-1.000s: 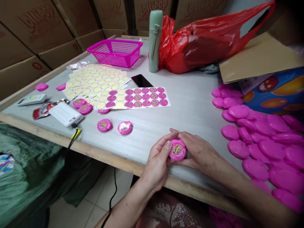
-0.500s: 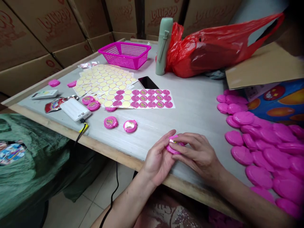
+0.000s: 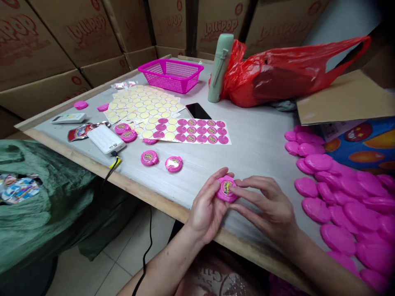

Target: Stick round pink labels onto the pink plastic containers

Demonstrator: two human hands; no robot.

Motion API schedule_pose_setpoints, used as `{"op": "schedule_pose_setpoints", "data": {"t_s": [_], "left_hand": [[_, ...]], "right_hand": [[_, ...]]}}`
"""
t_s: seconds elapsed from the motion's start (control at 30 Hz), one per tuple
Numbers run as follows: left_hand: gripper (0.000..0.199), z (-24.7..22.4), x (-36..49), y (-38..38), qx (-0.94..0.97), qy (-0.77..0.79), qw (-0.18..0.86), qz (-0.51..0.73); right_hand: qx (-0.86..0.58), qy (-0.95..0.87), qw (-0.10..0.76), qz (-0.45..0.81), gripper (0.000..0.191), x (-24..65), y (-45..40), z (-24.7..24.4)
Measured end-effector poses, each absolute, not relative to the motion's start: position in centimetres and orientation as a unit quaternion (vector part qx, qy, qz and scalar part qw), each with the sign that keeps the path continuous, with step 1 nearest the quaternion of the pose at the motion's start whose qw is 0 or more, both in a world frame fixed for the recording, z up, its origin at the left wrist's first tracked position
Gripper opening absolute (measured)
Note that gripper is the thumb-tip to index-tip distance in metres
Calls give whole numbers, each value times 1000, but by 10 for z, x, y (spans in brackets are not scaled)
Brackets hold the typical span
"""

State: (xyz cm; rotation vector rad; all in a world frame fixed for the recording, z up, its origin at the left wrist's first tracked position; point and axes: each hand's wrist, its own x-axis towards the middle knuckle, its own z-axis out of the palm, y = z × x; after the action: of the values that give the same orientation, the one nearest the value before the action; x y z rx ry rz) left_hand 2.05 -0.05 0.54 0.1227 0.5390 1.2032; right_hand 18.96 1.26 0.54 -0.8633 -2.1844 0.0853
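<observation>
In my left hand lies a round pink plastic case, held between thumb and fingers with its round label facing up. My right hand is at its right side, fingers apart, a fingertip touching the label. Beyond them on the table are two more labelled pink cases. A sheet of round stickers has pink and printed circles at its right and bare yellow spots at its left. Plain pink cases are heaped to the right of my right hand.
Yellowish used sticker sheets, a pink basket and a phone lie farther back. A green flask stands beside a red plastic bag. At left are a white power bank with a cable and a green sack.
My right-hand fingers have spread and drawn back from the case, uncovering its printed label. The case stays in my left hand. The view has shifted slightly.
</observation>
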Motion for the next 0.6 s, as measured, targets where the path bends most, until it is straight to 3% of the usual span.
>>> {"op": "schedule_pose_setpoints", "data": {"t_s": [0.3,0.43,0.6], "left_hand": [[35,3,21,1,78,277,758,585],[31,6,22,-4,153,262,721,623],[33,2,25,-6,233,306,722,575]], "right_hand": [[-254,-879,397,77,22,185,13,0],[-423,-744,447,261,19,190,13,4],[-476,-563,403,542,27,187,20,2]]}}
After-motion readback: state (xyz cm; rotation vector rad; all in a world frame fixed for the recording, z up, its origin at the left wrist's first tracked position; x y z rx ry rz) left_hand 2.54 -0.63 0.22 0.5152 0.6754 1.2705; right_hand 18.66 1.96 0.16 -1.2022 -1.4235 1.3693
